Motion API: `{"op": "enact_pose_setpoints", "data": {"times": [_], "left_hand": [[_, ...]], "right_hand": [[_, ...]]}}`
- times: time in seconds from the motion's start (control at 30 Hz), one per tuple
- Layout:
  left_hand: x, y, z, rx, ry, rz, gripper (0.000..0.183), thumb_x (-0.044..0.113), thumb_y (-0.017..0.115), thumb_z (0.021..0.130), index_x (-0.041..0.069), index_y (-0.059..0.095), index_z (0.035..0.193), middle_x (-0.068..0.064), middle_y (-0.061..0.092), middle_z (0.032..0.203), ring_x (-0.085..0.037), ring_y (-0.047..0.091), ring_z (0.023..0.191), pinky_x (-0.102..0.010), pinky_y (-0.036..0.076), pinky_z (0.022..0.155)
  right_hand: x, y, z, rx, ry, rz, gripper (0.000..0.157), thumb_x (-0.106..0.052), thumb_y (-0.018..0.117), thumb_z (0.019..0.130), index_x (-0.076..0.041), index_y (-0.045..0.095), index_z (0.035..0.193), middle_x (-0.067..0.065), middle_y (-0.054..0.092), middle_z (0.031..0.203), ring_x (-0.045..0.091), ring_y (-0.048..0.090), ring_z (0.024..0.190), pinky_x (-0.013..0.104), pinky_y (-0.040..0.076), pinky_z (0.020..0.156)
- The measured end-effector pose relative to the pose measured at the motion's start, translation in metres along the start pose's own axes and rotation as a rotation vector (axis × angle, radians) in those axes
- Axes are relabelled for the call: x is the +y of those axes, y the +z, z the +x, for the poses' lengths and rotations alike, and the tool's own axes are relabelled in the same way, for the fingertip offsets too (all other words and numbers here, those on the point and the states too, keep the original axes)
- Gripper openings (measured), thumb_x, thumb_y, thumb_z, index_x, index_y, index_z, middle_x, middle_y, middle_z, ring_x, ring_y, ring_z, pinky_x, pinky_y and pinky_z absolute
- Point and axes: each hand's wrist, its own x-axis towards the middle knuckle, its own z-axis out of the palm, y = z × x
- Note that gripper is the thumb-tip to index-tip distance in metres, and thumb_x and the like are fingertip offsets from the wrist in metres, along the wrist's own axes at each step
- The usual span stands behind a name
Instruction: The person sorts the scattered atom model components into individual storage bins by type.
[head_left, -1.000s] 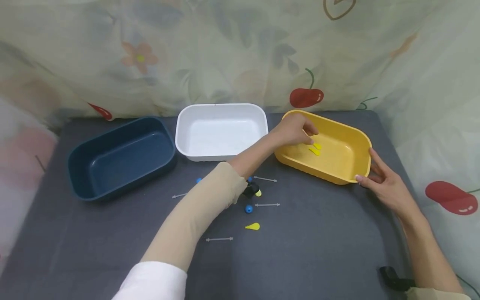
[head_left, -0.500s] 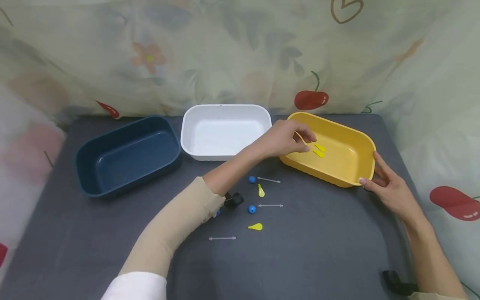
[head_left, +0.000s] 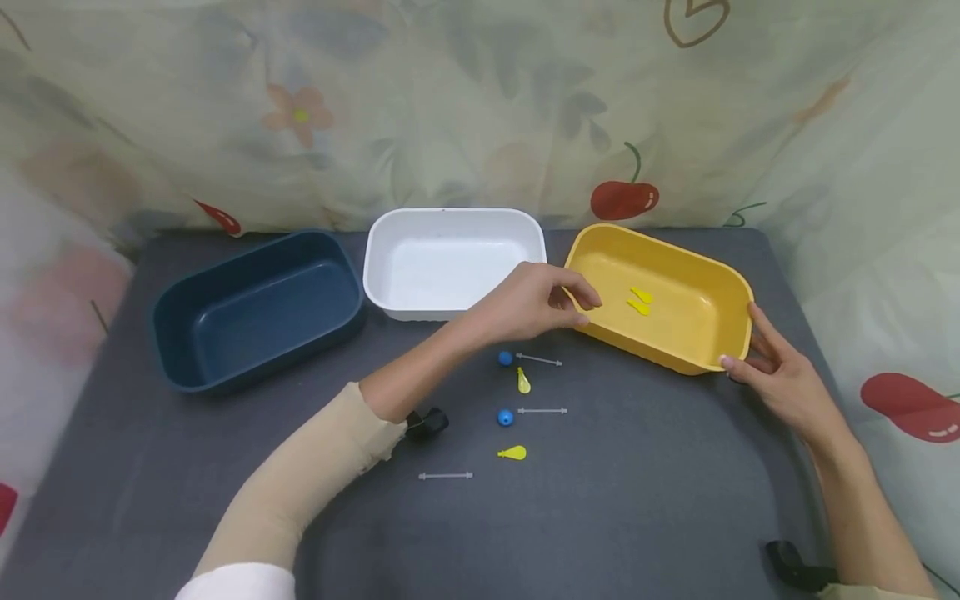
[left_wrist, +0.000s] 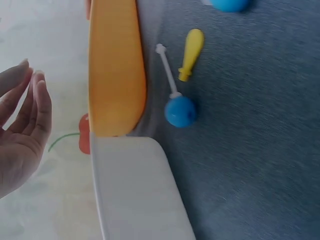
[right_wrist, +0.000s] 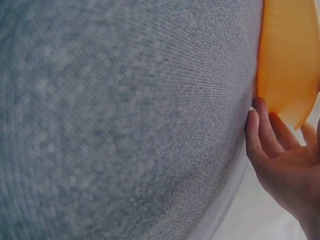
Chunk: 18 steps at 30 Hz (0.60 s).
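My left hand [head_left: 521,304] is above the gap between the white and yellow basins, fingers loosely bent, with nothing seen between thumb and fingertips. In the left wrist view the same hand [left_wrist: 22,130] appears at the left edge. Two small yellow drop-shaped plastic pieces [head_left: 639,307] lie inside the yellow basin [head_left: 693,342]. At that basin's right end my right hand [head_left: 787,383] holds the wall, thumb at the near corner and fingers along the outside. The right wrist view shows its fingers [right_wrist: 265,132] against the basin's outer side.
On the grey table lie blue beads [head_left: 506,417], thin white double-ended rods [head_left: 542,411] and two more yellow pieces [head_left: 513,452]. The white basin [head_left: 450,315] stands at the back middle, and a dark blue basin [head_left: 255,375] at left. A patterned curtain [head_left: 450,108] hangs behind.
My left hand has drawn back from over the yellow basin, toward the left and slightly nearer. The right hand stays at the basin's end. The two yellow pieces remain inside.
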Motion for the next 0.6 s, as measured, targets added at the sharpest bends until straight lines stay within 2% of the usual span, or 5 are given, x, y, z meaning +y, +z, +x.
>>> {"op": "enact_pose_setpoints", "data": {"times": [0.23, 0.4, 0.6], "left_hand": [[-0.011, 0.004, -0.021, -0.002, -0.008, -0.010, 0.024, 0.012, 0.076, 0.089, 0.011, 0.075, 0.113, 0.006, 0.074, 0.102, -0.003, 0.065, 0.086, -0.017, 0.051, 0.079], [-0.019, 0.010, -0.034, -0.011, -0.030, -0.019, 0.022, 0.012, 0.076, 0.089, 0.014, 0.076, 0.111, 0.009, 0.073, 0.101, -0.001, 0.065, 0.085, -0.017, 0.052, 0.078], [-0.034, 0.017, -0.051, -0.031, -0.073, -0.013, 0.022, 0.014, 0.074, 0.091, 0.015, 0.075, 0.113, 0.006, 0.074, 0.102, -0.003, 0.065, 0.080, -0.021, 0.052, 0.072]], "right_hand": [[0.001, 0.001, 0.001, -0.003, -0.003, -0.003, 0.090, -0.035, 0.066, 0.096, -0.042, -0.002, 0.156, 0.025, 0.023, 0.159, -0.019, 0.050, 0.099, 0.003, 0.043, 0.075], [0.003, 0.002, -0.002, 0.000, -0.018, 0.016, 0.090, -0.031, 0.066, 0.097, -0.042, -0.002, 0.156, 0.027, 0.021, 0.159, -0.020, 0.052, 0.097, 0.003, 0.044, 0.075], [0.002, 0.001, -0.001, 0.003, -0.032, 0.006, 0.090, -0.030, 0.066, 0.097, -0.040, -0.001, 0.157, 0.032, 0.028, 0.154, -0.020, 0.053, 0.094, 0.002, 0.043, 0.074]]}}
